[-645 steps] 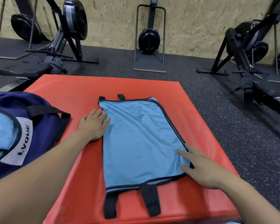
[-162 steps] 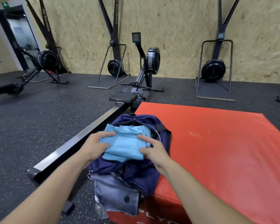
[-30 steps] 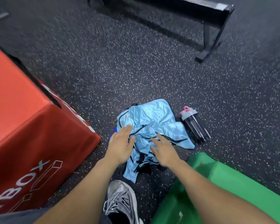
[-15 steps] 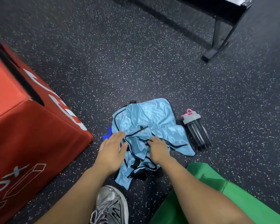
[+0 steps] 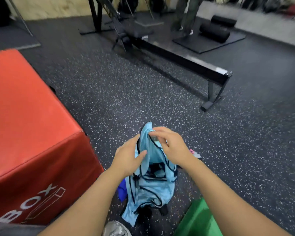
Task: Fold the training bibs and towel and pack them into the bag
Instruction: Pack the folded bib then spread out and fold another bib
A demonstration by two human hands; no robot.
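Nearby, a red box (image 5: 29, 126) flanks both hands' fingers (image 5: 156, 133) gripping a bib (image 5: 152, 181).

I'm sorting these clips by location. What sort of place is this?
Most likely a gym or training hall. The floor is dark speckled rubber, a red padded plyo box stands at the left, and a rowing machine's long rail runs behind the hands lifting a light blue bib.

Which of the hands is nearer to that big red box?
The left. The left hand grips the light blue bib on the side facing the red box; the right hand pinches the bib's far side.
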